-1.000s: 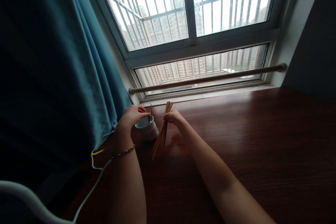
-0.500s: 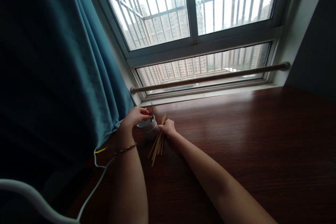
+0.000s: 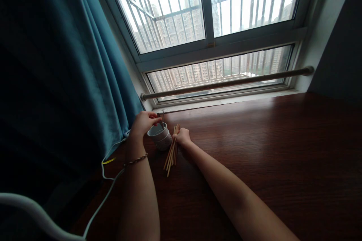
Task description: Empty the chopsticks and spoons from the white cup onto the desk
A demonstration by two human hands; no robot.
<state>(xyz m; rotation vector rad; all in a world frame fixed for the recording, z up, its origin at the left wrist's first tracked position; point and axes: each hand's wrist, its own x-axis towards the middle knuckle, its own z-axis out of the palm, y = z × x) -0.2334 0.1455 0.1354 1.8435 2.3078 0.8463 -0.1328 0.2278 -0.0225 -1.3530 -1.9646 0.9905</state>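
A white cup-like holder [image 3: 160, 139] stands on the brown table. Over its mouth is my left hand [image 3: 145, 122], with thumb and fingers pinched on a slim dark metal utensil [image 3: 161, 122]; its lower end sits inside the holder, so its kind is hidden. Another thin metal handle [image 3: 163, 115] rises at the holder's far rim. Just right of the holder, my right hand [image 3: 182, 136] is closed around a bundle of wooden chopsticks [image 3: 172, 153]. They slant down toward me, with their lower ends fanned slightly apart.
The brown wooden table [image 3: 254, 139] reaches to a barred window with a metal rail [image 3: 226, 84] across it. A blue curtain [image 3: 104, 83] hangs on the left. White cables [image 3: 98, 205] and a yellow strip [image 3: 109, 161] lie at the left.
My left hand has risen slightly, and the slim metal utensil shows more between its fingers. The chopsticks in my right hand have drawn closer together and shifted a little right, away from the holder.
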